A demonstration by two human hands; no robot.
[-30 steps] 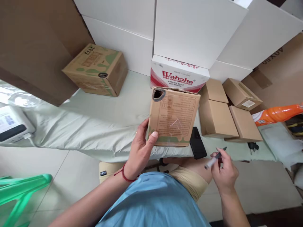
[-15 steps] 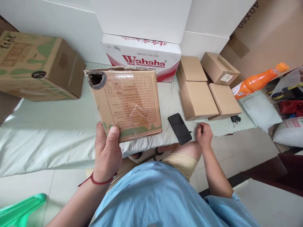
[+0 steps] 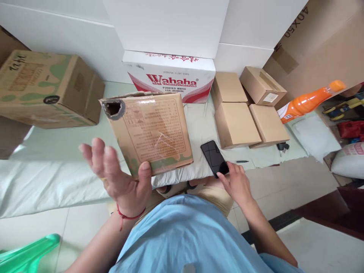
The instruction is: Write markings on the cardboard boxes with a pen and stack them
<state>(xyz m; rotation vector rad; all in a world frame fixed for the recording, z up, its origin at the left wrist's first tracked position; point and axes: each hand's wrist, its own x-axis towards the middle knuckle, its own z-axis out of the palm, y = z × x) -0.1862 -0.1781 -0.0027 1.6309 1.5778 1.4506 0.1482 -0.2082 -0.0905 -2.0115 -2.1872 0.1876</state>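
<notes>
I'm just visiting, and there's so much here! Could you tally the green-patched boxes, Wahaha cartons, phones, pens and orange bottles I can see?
Green-patched: 2, the holed box and the far-left box
Wahaha carton: 1
Black phone: 1
Pen: 1, partly hidden
Orange bottle: 1
Total: 6

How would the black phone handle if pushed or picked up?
Probably stiff: the black phone is a flat slab with straight edges. Its glossy, reflective face may be slippery under the fingers of the right hand. Lying flat on the pale green cover, it seems likelier to slide than tip.
</notes>
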